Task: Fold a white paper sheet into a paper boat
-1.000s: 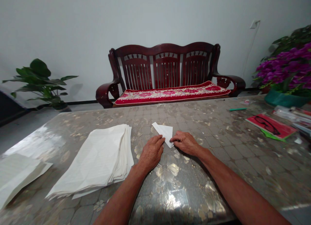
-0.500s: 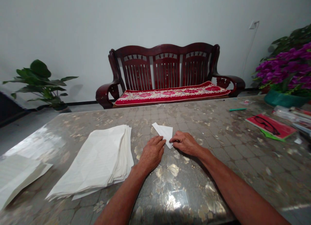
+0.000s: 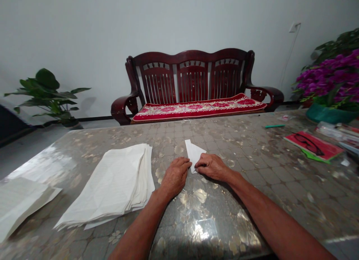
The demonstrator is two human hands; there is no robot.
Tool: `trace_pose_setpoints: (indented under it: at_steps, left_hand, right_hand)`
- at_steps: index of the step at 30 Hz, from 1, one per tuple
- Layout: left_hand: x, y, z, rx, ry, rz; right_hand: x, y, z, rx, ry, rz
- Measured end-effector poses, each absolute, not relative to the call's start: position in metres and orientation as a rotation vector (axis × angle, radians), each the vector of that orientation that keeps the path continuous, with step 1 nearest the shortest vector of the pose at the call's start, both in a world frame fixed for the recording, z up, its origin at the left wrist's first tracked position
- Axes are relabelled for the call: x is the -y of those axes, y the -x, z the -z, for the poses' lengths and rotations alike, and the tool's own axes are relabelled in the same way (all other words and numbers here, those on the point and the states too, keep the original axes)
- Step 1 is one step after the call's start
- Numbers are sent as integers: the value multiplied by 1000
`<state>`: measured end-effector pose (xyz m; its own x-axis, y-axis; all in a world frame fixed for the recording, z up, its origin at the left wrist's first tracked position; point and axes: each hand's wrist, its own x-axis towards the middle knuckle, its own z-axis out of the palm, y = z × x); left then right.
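"Checking the folded paper [image 3: 194,151]: where's it at?"

"On the tabletop [image 3: 249,147], btwn left hand [image 3: 176,174] and right hand [image 3: 212,166], right of the paper stack [image 3: 108,181]."

"And the grip?"

"Right hand: thumb + fingers pinching the near end. Left hand: fingers laid loosely at the left edge; can't tell if pressing."

"Why so?"

"Prob. right steers, left steadies, so it won't slide. Stack's off to the side, prob. for elbow room."

"Diff. vs. half a sec ago?"

"Paper's turned clockwise: narrow tip now points nearly straight away, was angled far-left. Right hand covers more of its right side; left hand approx. same pos."
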<state>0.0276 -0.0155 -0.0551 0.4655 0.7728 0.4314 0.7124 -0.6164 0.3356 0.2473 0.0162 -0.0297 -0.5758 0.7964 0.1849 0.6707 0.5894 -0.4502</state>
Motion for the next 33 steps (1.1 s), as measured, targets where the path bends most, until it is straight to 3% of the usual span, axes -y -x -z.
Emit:
trace_pose_setpoints:
  at_steps: [33]
  left_hand:
    - [18, -27, 45, -1207, -2400, -940]
  right_hand:
    - [-16, -245, 31, 2375, 1188, -527]
